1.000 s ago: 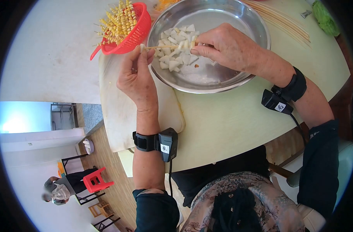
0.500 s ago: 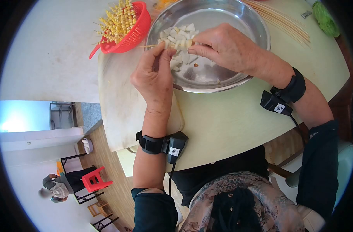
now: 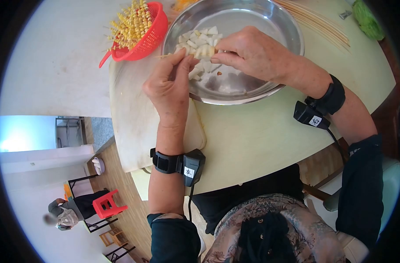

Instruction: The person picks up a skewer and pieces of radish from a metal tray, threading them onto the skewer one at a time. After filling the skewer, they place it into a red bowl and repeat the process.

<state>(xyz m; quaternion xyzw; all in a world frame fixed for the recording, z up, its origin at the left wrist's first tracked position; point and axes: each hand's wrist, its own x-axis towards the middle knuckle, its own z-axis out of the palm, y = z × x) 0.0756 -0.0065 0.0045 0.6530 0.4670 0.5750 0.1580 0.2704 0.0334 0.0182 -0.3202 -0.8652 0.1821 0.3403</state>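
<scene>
Over the wide steel bowl, a thin wooden skewer lies roughly level, threaded with white chunks. My left hand pinches the skewer near its left part, thumb and fingertips beside the chunks. At the right end of the row, my right hand is closed with thumb and forefinger on the skewered pieces; its fingers partly hide that end. Loose white cut pieces lie in the bowl below and behind my hands. A small brown bit rests on the bowl's bottom.
A red colander of yellow-loaded skewers stands left of the bowl. Bare wooden sticks and a green leafy vegetable lie to the right. A pale board is under my left forearm. Another person is beyond, by a red stool.
My left hand and forearm have shifted slightly left. The chunks on the skewer sit closer together between my hands, and both hands keep their grip.
</scene>
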